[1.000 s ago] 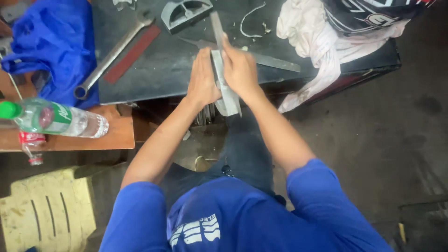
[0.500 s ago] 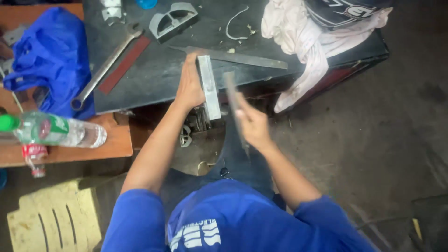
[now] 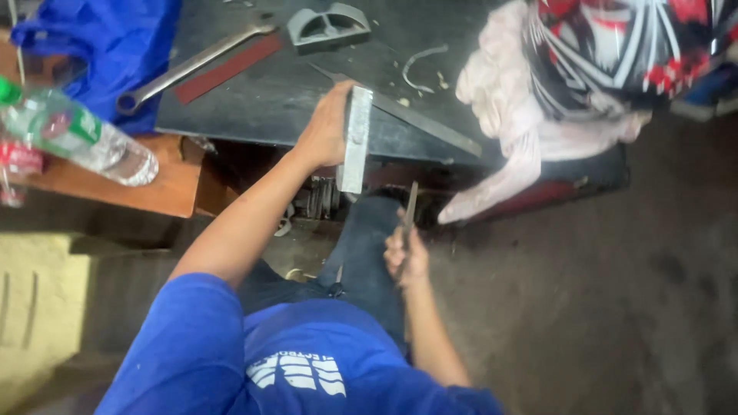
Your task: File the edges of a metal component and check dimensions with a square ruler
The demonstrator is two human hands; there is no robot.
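The flat metal bar (image 3: 356, 138) is now gripped by the left hand (image 3: 327, 127) alone at the bench (image 3: 254, 107) edge, toward 12 o'clock. The right hand (image 3: 406, 257) has been drawn back to 6 o'clock, fingers closed on a thin file-like tool (image 3: 410, 211), so a working stroke appears paused.

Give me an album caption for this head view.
Left hand steadies a grey metal bar at the workbench.

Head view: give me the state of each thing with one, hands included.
Left hand: gripping the metal bar.
Metal bar: lying over the bench edge, overhanging.
Right hand: closed on a thin file, off the bar.
Thin file: pointing up.
Plastic bottle: lying on its side.
Wrench: flat on the bench.
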